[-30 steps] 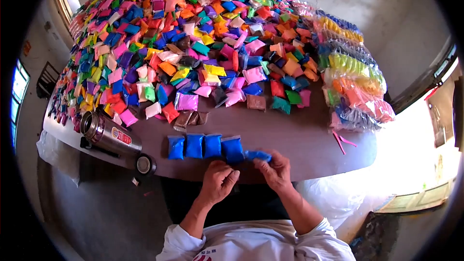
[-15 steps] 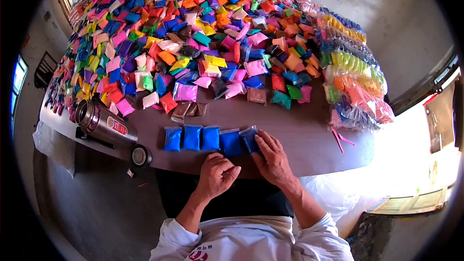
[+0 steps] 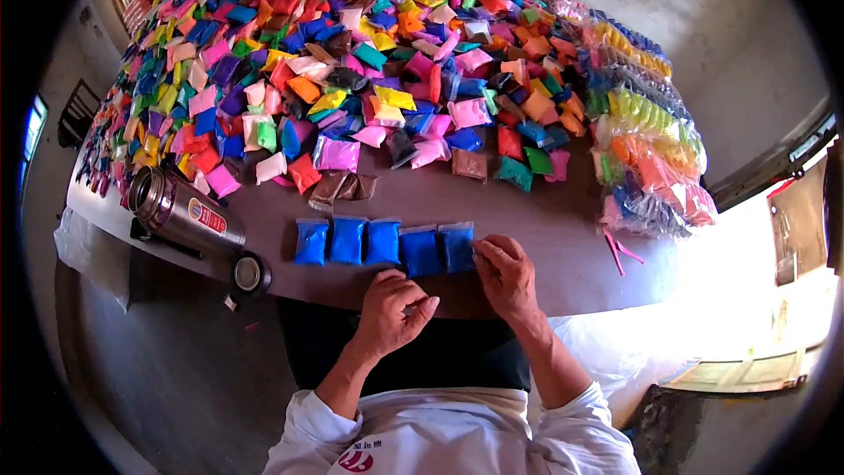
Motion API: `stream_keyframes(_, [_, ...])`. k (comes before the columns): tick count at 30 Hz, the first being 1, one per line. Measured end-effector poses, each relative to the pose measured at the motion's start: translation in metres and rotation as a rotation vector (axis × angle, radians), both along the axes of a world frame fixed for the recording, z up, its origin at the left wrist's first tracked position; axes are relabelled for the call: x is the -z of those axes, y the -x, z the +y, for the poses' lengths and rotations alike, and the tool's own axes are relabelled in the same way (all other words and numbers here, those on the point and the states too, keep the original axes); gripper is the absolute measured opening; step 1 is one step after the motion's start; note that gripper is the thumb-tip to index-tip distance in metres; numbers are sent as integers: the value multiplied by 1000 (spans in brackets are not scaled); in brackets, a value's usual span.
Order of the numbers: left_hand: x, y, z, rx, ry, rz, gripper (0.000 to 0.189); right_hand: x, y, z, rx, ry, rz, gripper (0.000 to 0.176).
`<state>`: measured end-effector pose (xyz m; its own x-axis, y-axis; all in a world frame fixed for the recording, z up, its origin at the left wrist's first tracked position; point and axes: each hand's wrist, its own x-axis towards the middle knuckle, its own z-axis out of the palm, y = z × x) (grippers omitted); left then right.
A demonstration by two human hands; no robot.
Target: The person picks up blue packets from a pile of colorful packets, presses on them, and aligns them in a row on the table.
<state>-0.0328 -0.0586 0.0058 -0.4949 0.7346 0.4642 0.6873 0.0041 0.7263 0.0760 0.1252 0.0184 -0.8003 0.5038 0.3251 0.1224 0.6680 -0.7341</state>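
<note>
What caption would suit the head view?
Right hand at the end of a row of five blue packets, a multicolored heap beyond.

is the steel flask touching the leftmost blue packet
Apart: the head view shows bare tabletop between the steel flask and the leftmost blue packet.

Reaching forward with both forearms (image 3: 556,369); curling the left hand (image 3: 393,312), thumb out; holding the right hand (image 3: 508,279) with fingers bent leftward.

The five packets (image 3: 309,241) are bright blue against the purplish-brown bench (image 3: 545,229). The heap (image 3: 299,79) mixes pink, orange, yellow, green, purple, red and brown. The flask (image 3: 180,208) is silver with a red label; the shirt (image 3: 440,431) is white with a red print.
</note>
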Motion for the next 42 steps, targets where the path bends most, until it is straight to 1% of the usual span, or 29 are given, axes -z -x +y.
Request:
stream_keyframes(2, [0,0,0,3,-6,6,24,-8,3,-2,-51,-273,41,26])
stream_keyframes(5, [-1,2,0,9,4,11,24,-5,8,-7,-116,-311,41,26])
stream_keyframes(7, [-4,2,-2,16,61,25,22,-3,10,-8,-125,-304,36,25])
stream_keyframes(9, [-4,1,-2,9,52,21,22,-1,11,-8,-131,-298,33,25])
stream_keyframes(12, [-3,1,-1,4,46,22,22,-2,11,-5,-152,-260,66,24])
stream_keyframes(14, [-2,2,-1,1,50,27,22,-3,11,-1,-144,-109,80,21])
stream_keyframes(15, [-1,2,-1,0,31,25,22,-4,13,1,-146,-111,83,21])
stream_keyframes(17, [-1,2,-1,-8,13,27,22,-9,21,7,-43,-150,124,17])
stream_keyframes(18, [-2,2,0,-6,1,27,22,-14,27,11,-45,-149,127,17])
stream_keyframes(20, [-2,1,0,0,-12,29,22,-28,45,24,-13,-284,131,16])
stream_keyframes(21, [-1,1,0,0,-3,20,22,-34,58,31,-12,-284,135,16])
stream_keyframes(23, [-1,1,0,-2,6,12,22,-45,88,41,-38,-430,234,18])
stream_keyframes(24, [-1,1,1,-4,-9,19,22,-48,102,47,-40,-430,237,18])
stream_keyframes(26, [-1,1,0,-11,-24,25,21,-43,129,59,-50,-493,141,25])
stream_keyframes(27, [-1,1,0,-8,-16,19,21,-39,141,65,-53,-493,143,25])
stream_keyframes(29, [-2,1,-1,-10,-7,13,20,-29,162,73,-161,-569,149,31])
stream_keyframes(30, [-3,1,0,-9,-14,12,19,-25,170,73,-165,-567,153,31])
stream_keyframes(32, [-3,1,0,-12,-19,11,19,-17,182,72,-155,-646,137,36])
stream_keyframes(33, [-3,0,0,-22,-28,10,19,-17,188,71,-132,-646,105,32])
stream_keyframes(34, [-3,0,0,-31,-37,8,18,-19,192,70,-133,-645,106,32])
stream_keyframes(36, [-1,-1,-1,-21,-26,-14,18,-22,198,71,-70,-606,-97,34])
stream_keyframes(37, [0,-2,-2,-10,-17,-37,17,-19,201,76,-67,-606,-98,34])
stream_keyframes(39, [0,-2,-3,-1,2,-48,17,-16,204,84,-114,-611,72,29])
stream_keyframes(40, [0,-1,-4,3,19,-58,17,-20,202,86,-112,-612,67,29])
stream_keyframes(42, [1,0,-3,3,23,-48,17,-31,193,91,-117,-542,197,26])
